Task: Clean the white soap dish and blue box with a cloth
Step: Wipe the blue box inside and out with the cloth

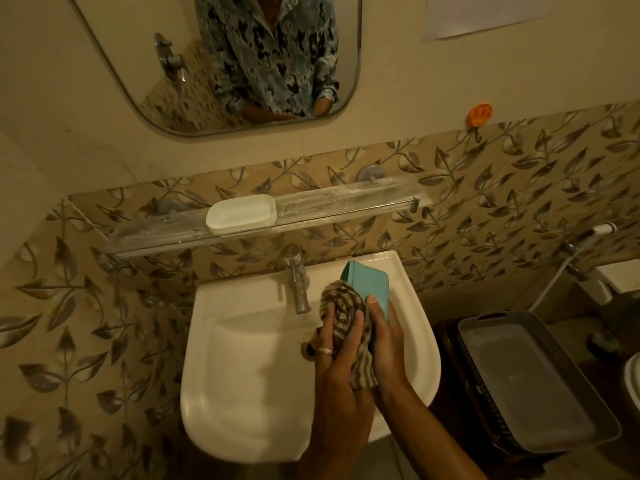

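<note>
Over the right side of the white sink (242, 393), my right hand (386, 344) grips a blue box (367, 284) tilted on its side, thumb on its near face. My left hand (334, 355), with a ring on one finger, presses a brown and cream striped cloth (341, 315) against the box's left side, fingers curled round the cloth. The cloth's tail hangs down between my wrists. A white soap dish (240, 213) sits on the glass shelf (346, 202) above the sink, left of the shelf's middle, apart from both hands.
A chrome tap (298, 282) stands at the sink's back, just left of the cloth. A mirror (214, 64) hangs above the shelf. A grey tray (540, 386) rests on a dark basket to the right. An orange hook (479, 114) is on the wall.
</note>
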A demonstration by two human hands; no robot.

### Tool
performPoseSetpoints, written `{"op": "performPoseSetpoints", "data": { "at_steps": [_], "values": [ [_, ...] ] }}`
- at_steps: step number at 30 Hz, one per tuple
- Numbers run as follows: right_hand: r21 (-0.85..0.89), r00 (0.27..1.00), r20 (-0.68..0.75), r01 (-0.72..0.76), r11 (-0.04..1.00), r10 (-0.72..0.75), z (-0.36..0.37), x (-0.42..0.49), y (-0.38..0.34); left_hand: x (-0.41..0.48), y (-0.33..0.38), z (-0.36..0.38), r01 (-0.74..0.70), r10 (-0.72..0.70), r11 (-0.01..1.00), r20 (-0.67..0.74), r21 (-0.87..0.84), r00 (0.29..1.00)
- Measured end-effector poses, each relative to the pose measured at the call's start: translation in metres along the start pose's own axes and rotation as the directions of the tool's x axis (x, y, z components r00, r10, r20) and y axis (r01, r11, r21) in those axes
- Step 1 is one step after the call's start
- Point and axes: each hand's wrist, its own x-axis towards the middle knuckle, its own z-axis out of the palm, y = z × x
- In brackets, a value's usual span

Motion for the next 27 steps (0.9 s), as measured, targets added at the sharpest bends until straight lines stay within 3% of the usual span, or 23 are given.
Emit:
{"op": "performPoseSetpoints", "data": {
  "at_steps": [4, 6, 10, 15, 20, 23, 27],
  "values": [
    [-0.095, 0.999, 0.021, 0.047, 0.994, -0.045, -0.007, -0.003, -0.002, 0.010, -0.002, -0.001, 0.063, -0.069, 0.997, 0.126, 0.055, 0.990],
    [-0.172, 0.996, 0.059, 0.079, 0.982, -0.069, -0.011, -0.004, -0.002, 0.020, 0.000, -0.004, 0.046, -0.053, 0.997, 0.118, 0.068, 0.992],
    [-0.255, 0.990, 0.135, 0.077, 0.964, -0.043, -0.016, -0.013, 0.004, 0.059, -0.001, -0.016, 0.160, -0.164, 0.986, 0.077, 0.056, 0.983],
    [-0.191, 0.984, 0.177, 0.019, 0.981, 0.015, -0.021, -0.018, 0.008, 0.092, -0.006, -0.037, 0.389, -0.370, 0.918, 0.187, -0.075, 0.910],
    [-0.144, 0.973, 0.229, 0.019, 0.989, 0.015, -0.024, -0.016, 0.007, 0.086, -0.025, -0.037, 0.615, -0.557, 0.757, 0.277, -0.218, 0.783],
    [-0.052, 0.980, 0.198, 0.022, 0.998, -0.011, -0.020, -0.012, 0.003, 0.069, -0.030, -0.027, 0.659, -0.575, 0.675, 0.322, -0.332, 0.752],
    [0.003, 0.991, 0.119, 0.065, 0.998, -0.065, -0.013, -0.005, 0.001, 0.045, -0.021, -0.016, 0.632, -0.530, 0.670, 0.345, -0.388, 0.774]
  ]
}}
